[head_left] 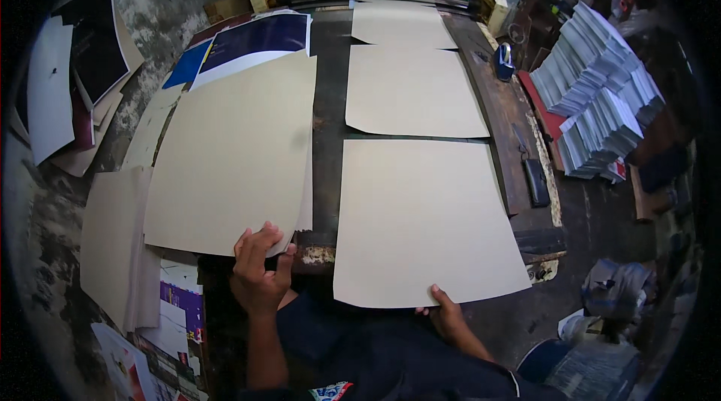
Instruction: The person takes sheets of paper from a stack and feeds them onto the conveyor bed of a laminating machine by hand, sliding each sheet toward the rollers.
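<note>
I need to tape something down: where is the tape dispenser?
In the head view, the blue tape dispenser stands upper right on the dark table, between the cream sheets and the stacked booklets.

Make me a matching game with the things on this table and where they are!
Things:
1. Left hand
2. Right hand
3. Tape roll
4. Paper stacks

Places:
a. far right, off the table
b. bottom edge of the nearest tan sheet
c. corner of the big left sheet
d. right rim of the table, far end

Pairs: 1-c, 2-b, 3-d, 4-a
</note>
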Available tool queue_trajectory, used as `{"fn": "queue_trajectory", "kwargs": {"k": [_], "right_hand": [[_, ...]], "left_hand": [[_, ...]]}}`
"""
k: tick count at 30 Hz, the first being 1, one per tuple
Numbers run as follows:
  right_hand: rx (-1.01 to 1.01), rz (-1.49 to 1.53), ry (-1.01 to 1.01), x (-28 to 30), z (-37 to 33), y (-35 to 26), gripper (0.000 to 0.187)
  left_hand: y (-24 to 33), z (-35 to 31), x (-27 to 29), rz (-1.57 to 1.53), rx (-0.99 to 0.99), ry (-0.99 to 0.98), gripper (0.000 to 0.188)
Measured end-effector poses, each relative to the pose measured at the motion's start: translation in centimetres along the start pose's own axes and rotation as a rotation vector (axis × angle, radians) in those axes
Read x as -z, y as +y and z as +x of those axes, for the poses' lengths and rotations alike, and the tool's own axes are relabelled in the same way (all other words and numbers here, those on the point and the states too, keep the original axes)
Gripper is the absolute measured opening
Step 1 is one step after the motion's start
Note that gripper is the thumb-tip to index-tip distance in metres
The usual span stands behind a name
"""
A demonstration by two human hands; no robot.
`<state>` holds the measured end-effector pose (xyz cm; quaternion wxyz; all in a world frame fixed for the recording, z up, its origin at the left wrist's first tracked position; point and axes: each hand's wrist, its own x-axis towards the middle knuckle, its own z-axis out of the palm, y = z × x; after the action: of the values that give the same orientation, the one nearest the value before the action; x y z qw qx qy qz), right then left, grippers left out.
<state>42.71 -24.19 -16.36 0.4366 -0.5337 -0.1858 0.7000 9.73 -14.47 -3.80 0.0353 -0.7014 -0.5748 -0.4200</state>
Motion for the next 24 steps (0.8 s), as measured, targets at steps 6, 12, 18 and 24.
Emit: {"fn": "queue_trajectory", "kwargs": {"k": [6,12,18,24], "right_hand": [[0.030,0.229,0.070,-2.5,3.2,-2.2,0.027],[0.119,0.356,0.073,0.0,8.3,-1.5,0.038],[0.146,0.389,0.133,-2.8,9.3,-4.4,0.036],[0.209,0.255,0.108,0.5,12.0,-2.3,0.054]], "left_hand": [[-1.1,-0.2,1.8,-0.057,0.070,-0.100,0.027],[-1.3,0.1,2.4,-0.188,0.104,-0.237,0.031],[-1.5,-0.1,3.0,-0.332,0.174,-0.237,0.026],[-2.0,0.3,3.0,-0.553,0.375,-0.185,0.023]]}}
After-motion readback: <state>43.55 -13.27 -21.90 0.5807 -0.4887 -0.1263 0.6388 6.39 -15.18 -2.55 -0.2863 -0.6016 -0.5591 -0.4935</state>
